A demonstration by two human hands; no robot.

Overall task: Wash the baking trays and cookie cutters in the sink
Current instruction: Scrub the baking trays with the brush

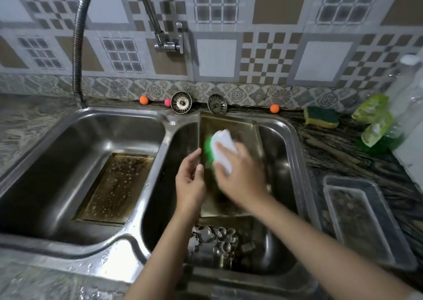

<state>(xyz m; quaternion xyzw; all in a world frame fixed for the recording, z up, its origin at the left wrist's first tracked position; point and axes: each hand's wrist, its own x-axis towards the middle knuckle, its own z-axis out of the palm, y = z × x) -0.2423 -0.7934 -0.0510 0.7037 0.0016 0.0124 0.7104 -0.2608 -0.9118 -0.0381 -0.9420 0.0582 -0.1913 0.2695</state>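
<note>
Head view, double sink. A baking tray (pixel 229 123) stands tilted in the right basin (pixel 288 162), its far edge propped near the back rim and its near edge down in the basin. Judgement: thin sheet metal, stiff, fairly light, and slippery when wet and soapy, so it is best held by the raised rim along a long side rather than by the flat face.

Left hand (pixel 190 180): fingers loosely curled at the tray's left rim, seemingly steadying that edge; motion blur keeps me from confirming a firm grip.

Right hand (pixel 240 176): fingers wrapped over a white-and-green scrubber (pixel 223 150), pressing it against the tray's inner face. The scrubber looks soft and compressible.

A second tray (pixel 116 185) lies flat on the floor of the left basin (pixel 57 162), its surface spotted with droplets or suds. The cookie cutters (pixel 215 240) sit heaped at the near end of the right basin, below the tilted tray. Judgement: small, light, thin-edged pieces, easy to bend, and best taken one at a time by the outer wall.

On the counter to the right: a spare sponge (pixel 321 116), a green soap bottle (pixel 375 126), and a clear rectangular container (pixel 366 222).
</note>
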